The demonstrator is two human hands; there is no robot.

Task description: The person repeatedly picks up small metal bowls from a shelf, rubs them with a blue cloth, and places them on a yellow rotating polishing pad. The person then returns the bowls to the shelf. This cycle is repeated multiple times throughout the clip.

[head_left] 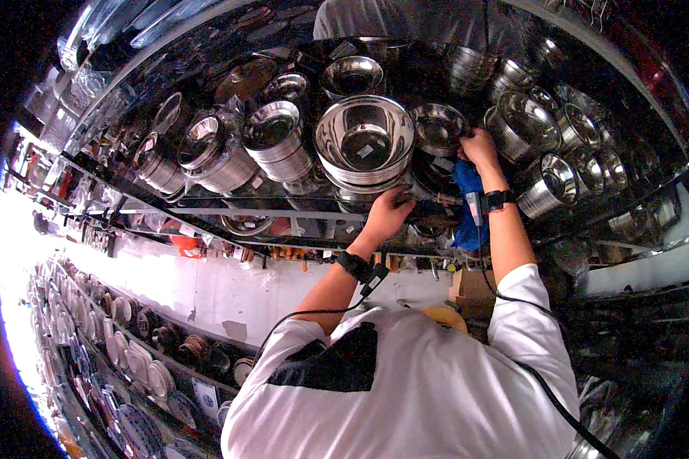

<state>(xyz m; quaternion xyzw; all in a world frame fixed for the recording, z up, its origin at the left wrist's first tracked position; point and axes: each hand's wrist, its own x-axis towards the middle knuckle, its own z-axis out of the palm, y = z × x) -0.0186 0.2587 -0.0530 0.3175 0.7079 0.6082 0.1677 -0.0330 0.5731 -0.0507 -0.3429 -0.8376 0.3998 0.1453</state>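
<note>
A small stack of shiny steel bowls [439, 126] sits on the dark shelf. My right hand [478, 148] is at its right rim, fingers closed at the edge. Blue cloth or plastic [467, 233] hangs beside my right wrist; whether my fingers also touch it is hidden. Left of these bowls stands a taller stack of large, deep steel bowls [365, 141], with a small pale label inside the top one. My left hand [388, 216] is just below that stack, at the shelf's front edge. Its fingertips lie in shadow, so what they touch cannot be made out.
Stacked steel bowls [275, 138] stand to the left, and more steel basins [524, 126] crowd the right. A lower rack of plates [138, 359] runs along the left. A cardboard box [471, 287] sits below the shelf. Black cables [306, 311] trail from both wrists.
</note>
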